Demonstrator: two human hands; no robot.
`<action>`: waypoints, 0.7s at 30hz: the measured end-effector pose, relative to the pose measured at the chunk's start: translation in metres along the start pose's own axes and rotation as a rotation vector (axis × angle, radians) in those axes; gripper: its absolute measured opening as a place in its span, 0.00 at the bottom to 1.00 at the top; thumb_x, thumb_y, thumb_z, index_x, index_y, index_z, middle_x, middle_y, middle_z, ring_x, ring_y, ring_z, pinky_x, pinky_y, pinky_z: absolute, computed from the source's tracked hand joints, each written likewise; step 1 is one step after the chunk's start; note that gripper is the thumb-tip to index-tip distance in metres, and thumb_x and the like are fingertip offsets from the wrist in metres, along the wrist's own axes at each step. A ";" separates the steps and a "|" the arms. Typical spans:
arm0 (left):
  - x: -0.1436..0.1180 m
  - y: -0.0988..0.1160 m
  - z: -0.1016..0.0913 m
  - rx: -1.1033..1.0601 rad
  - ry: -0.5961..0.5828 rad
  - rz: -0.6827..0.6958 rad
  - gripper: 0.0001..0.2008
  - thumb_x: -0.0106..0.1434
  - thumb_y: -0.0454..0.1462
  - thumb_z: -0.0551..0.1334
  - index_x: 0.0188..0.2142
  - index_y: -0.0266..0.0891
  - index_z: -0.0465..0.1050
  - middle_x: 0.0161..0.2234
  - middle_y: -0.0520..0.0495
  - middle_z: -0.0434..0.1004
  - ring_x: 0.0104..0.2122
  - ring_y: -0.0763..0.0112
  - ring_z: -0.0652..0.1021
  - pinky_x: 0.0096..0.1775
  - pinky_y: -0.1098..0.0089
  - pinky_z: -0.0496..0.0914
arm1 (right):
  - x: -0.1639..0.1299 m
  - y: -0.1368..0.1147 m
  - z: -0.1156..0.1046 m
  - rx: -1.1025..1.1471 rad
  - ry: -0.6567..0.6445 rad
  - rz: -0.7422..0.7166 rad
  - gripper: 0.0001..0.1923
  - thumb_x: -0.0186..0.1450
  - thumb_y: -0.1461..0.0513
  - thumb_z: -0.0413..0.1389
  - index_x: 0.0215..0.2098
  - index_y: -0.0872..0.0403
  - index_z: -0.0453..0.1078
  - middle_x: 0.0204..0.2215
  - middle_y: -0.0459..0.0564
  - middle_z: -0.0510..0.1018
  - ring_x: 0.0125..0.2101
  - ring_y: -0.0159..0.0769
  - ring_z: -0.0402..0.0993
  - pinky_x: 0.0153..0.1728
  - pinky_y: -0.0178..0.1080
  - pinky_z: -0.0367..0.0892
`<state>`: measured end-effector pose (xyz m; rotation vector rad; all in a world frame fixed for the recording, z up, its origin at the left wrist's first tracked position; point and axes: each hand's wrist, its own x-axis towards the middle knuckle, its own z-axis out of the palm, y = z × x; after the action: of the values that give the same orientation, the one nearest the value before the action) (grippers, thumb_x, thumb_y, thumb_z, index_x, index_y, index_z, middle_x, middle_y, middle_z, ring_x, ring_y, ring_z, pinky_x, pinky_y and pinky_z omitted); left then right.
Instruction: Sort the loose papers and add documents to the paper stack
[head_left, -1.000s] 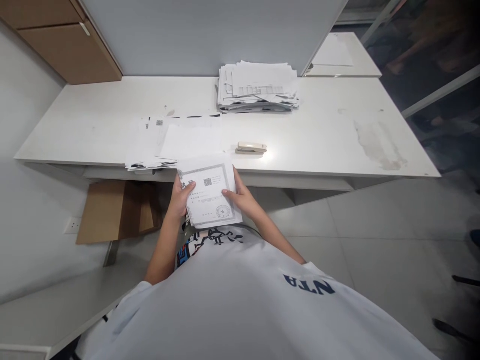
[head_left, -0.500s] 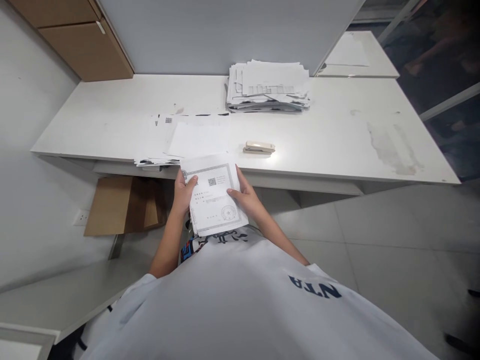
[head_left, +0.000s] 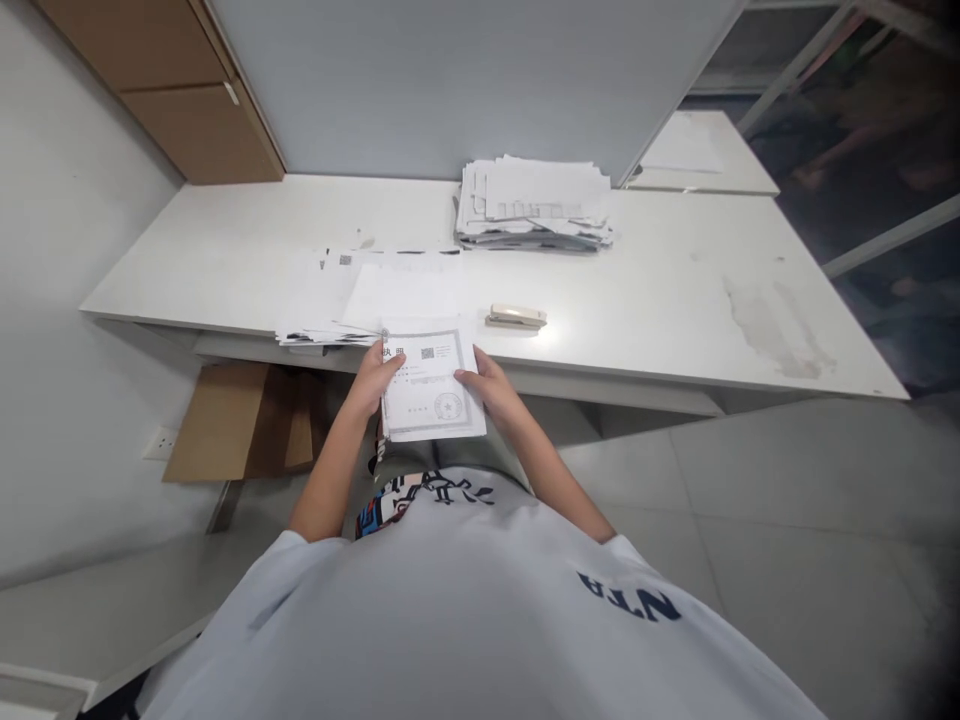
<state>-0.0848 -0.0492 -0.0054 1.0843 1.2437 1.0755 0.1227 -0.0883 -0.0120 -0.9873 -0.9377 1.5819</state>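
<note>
Your left hand (head_left: 375,380) is clamped on the left edge of a printed sheet (head_left: 431,400), thumb on top, fingers mostly hidden under it. Your right hand (head_left: 491,385) pinches the right edge the same way, thumb on the face. Sheet is held in front of your waist, at the near edge of the table (head_left: 652,290), face up: border, QR code near the far side, round seal near the lower right corner. Can't tell if it touches the table, or how many layers you've got.

Just past it, loose papers (head_left: 405,290) lie spread on the table, some jutting over the near edge left of the sheet. Stapler (head_left: 517,317) lies right of the papers, near your right hand but apart from it. Behind that, a thick, uneven stack (head_left: 536,205) sits at the back against the grey panel (head_left: 465,80). Stain (head_left: 780,325) on the table's right end. Open brown box (head_left: 214,425) below the table, left.
</note>
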 end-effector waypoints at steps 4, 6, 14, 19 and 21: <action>0.064 0.022 -0.003 0.285 0.037 -0.010 0.23 0.57 0.35 0.64 0.53 0.36 0.66 0.48 0.40 0.77 0.44 0.59 0.78 0.44 0.62 0.73 | 0.021 -0.005 0.011 0.132 0.051 0.028 0.22 0.54 0.64 0.61 0.48 0.53 0.70 0.44 0.49 0.81 0.44 0.43 0.77 0.50 0.46 0.72; 0.091 0.032 0.003 0.390 0.012 0.004 0.23 0.58 0.34 0.62 0.54 0.36 0.65 0.48 0.40 0.76 0.44 0.61 0.78 0.44 0.64 0.73 | 0.025 -0.006 0.010 0.174 0.090 0.074 0.17 0.54 0.65 0.60 0.43 0.54 0.71 0.38 0.49 0.82 0.40 0.41 0.78 0.45 0.43 0.74; 0.124 0.027 0.047 0.603 -0.066 0.115 0.19 0.60 0.33 0.60 0.52 0.37 0.67 0.48 0.42 0.76 0.46 0.60 0.76 0.49 0.62 0.70 | 0.010 -0.006 -0.028 0.234 0.229 0.150 0.05 0.58 0.64 0.61 0.34 0.56 0.72 0.31 0.50 0.80 0.31 0.35 0.77 0.25 0.33 0.76; 0.118 0.031 0.058 0.756 -0.010 0.182 0.29 0.60 0.33 0.62 0.61 0.33 0.60 0.52 0.34 0.71 0.52 0.51 0.72 0.55 0.56 0.65 | 0.007 -0.012 -0.039 0.204 0.358 0.071 0.04 0.57 0.63 0.60 0.31 0.54 0.69 0.28 0.48 0.78 0.29 0.33 0.75 0.24 0.32 0.75; 0.112 0.035 0.062 0.876 0.018 0.298 0.33 0.60 0.33 0.61 0.64 0.30 0.55 0.57 0.31 0.65 0.56 0.50 0.69 0.57 0.56 0.63 | 0.008 -0.012 -0.042 0.181 0.391 0.057 0.05 0.56 0.62 0.60 0.29 0.53 0.68 0.28 0.48 0.77 0.29 0.34 0.74 0.25 0.33 0.75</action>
<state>-0.0203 0.0656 0.0123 1.9676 1.6551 0.7380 0.1648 -0.0743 -0.0174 -1.1475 -0.4925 1.4221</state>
